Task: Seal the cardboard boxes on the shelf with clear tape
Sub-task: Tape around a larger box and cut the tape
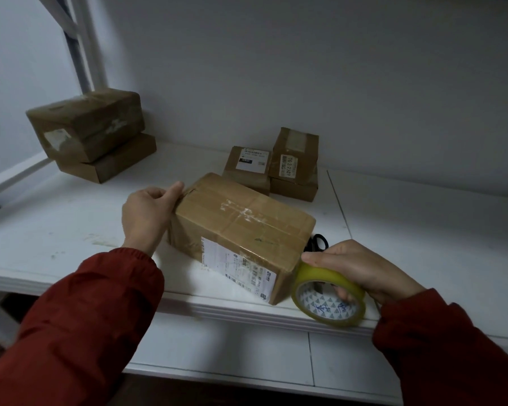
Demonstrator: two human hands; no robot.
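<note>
While the left hand point(147, 218) is holding the left end of the big box point(241, 227) on the shelf point(71, 230), the right hand point(361, 271) is gripping the tape roll point(329, 297) by the box's right end, likely pulling tape across next.

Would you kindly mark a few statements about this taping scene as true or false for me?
1. The right hand holds the tape roll. True.
2. The left hand touches no box. False: it holds the large box at its left end.
3. Black scissors lie beside the large box. True.
4. The back-left stack has three boxes. False: it has two.
</note>
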